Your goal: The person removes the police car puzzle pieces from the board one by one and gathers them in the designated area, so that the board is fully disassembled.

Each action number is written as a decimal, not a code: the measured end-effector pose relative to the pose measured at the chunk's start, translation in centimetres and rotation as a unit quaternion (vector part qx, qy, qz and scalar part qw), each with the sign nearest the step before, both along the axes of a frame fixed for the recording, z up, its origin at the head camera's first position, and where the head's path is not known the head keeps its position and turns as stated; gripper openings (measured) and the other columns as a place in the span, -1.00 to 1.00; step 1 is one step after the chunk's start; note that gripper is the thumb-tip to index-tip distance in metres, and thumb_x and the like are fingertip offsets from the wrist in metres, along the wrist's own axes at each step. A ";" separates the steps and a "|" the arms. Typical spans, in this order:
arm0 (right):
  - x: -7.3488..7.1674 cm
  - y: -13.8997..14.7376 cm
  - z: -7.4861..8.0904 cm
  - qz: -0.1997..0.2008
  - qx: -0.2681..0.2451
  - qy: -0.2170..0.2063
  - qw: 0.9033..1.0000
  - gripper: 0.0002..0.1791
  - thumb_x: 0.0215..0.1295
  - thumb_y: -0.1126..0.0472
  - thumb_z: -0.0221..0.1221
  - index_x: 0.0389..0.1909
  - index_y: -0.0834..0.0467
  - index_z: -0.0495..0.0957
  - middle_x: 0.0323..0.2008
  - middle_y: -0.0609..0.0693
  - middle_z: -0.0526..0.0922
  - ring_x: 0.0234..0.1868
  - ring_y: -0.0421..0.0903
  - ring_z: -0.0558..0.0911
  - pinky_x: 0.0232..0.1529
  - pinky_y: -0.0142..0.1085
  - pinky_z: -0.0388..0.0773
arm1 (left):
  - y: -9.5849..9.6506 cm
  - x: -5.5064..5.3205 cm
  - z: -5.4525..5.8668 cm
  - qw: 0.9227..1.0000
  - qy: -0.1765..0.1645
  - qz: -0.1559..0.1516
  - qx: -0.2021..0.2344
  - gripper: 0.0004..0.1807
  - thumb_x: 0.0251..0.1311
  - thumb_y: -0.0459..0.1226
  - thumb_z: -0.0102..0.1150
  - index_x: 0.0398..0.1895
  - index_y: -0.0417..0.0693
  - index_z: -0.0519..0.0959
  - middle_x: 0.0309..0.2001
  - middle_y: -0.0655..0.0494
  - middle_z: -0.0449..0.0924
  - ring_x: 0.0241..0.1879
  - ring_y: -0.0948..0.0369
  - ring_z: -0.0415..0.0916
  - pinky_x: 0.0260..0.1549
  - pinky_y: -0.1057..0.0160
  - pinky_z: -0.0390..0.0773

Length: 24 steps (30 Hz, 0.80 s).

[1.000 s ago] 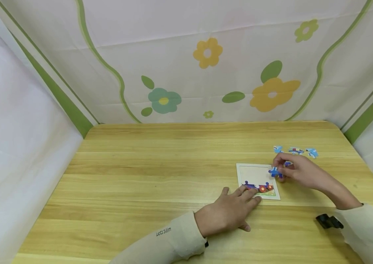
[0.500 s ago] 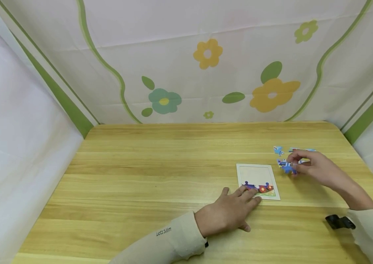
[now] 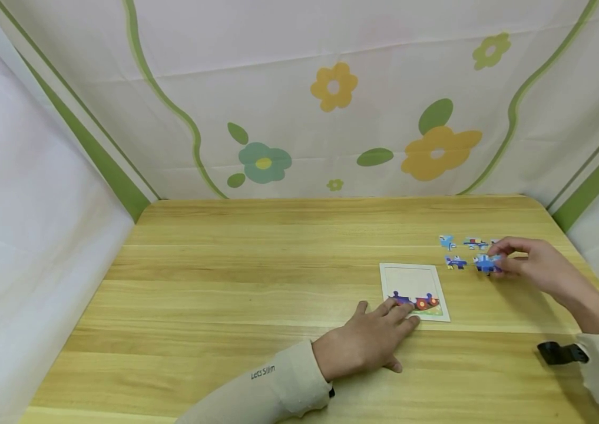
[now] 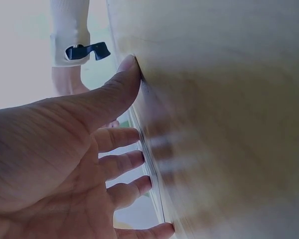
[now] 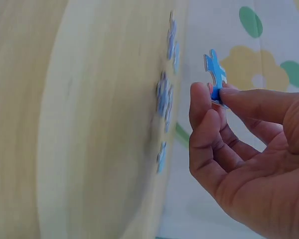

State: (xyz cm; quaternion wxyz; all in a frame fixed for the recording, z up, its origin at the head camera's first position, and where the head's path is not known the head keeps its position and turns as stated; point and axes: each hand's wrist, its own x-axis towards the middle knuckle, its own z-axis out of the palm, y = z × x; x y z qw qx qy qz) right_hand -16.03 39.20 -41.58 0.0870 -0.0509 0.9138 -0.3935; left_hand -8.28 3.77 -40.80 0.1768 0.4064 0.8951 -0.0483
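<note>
My left hand [image 3: 364, 340] lies with spread fingers on the lower edge of a white puzzle board [image 3: 409, 279]. Along the bottom of that board sit joined pieces [image 3: 423, 303] in purple, red and green, partly under my fingertips. In the left wrist view, the fingers [image 4: 123, 164] reach to the board's edge and the thumb touches the table. My right hand [image 3: 548, 265] pinches a blue jigsaw piece [image 5: 216, 74] between thumb and fingers. It is raised off the table, to the right of the board.
Loose jigsaw pieces lie right of and behind the board, among them a light-blue one [image 3: 446, 242], one with red [image 3: 476, 242] and a purple-blue one [image 3: 456, 262]. The right hand partly hides others. A flowered cloth [image 3: 299, 118] hangs behind the wooden table [image 3: 225, 294].
My right hand has moved right with the blue jigsaw piece, from the board's right edge to over the loose pieces. My left hand has stayed in place.
</note>
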 end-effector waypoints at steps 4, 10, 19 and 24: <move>-0.2 1.0 -0.2 -0.015 -0.005 -0.013 1.000 -0.79 0.52 0.47 0.09 0.05 0.51 0.53 -0.24 -0.10 0.62 -0.36 -0.25 0.73 -0.31 -0.32 0.72 | 0.0 0.0 0.0 1.000 -0.003 -0.001 -0.002 -0.02 0.22 0.30 0.22 0.67 0.40 0.08 0.71 0.42 -0.13 0.69 0.29 -0.11 0.47 -0.03 0.36; -0.3 2.5 -0.3 -0.038 -0.025 -0.035 0.998 -0.81 0.50 0.49 0.10 0.02 0.52 0.49 -0.34 -0.12 0.63 -0.38 -0.24 0.73 -0.33 -0.33 0.71 | 0.0 0.0 0.0 1.000 -0.001 -0.004 -0.003 -0.02 0.23 0.30 0.20 0.68 0.39 0.07 0.71 0.41 -0.14 0.69 0.28 -0.11 0.47 -0.04 0.36; -1.0 4.3 -0.9 -0.053 -0.030 -0.071 0.996 -0.79 0.54 0.45 0.05 0.03 0.55 0.43 -0.40 -0.11 0.73 -0.40 -0.24 0.73 -0.38 -0.31 0.67 | 0.0 0.0 0.0 1.000 -0.003 -0.002 -0.002 -0.01 0.22 0.31 0.21 0.68 0.40 0.06 0.71 0.41 -0.15 0.69 0.29 -0.12 0.48 -0.04 0.35; -1.2 4.7 -1.1 -0.056 -0.006 -0.078 0.995 -0.71 0.58 0.42 -0.03 0.12 0.59 0.37 -0.38 -0.06 0.72 -0.39 -0.23 0.72 -0.37 -0.29 0.67 | 0.0 -0.1 0.0 1.000 -0.004 -0.001 -0.001 -0.01 0.21 0.30 0.22 0.68 0.40 0.07 0.71 0.42 -0.14 0.69 0.29 -0.11 0.48 -0.03 0.35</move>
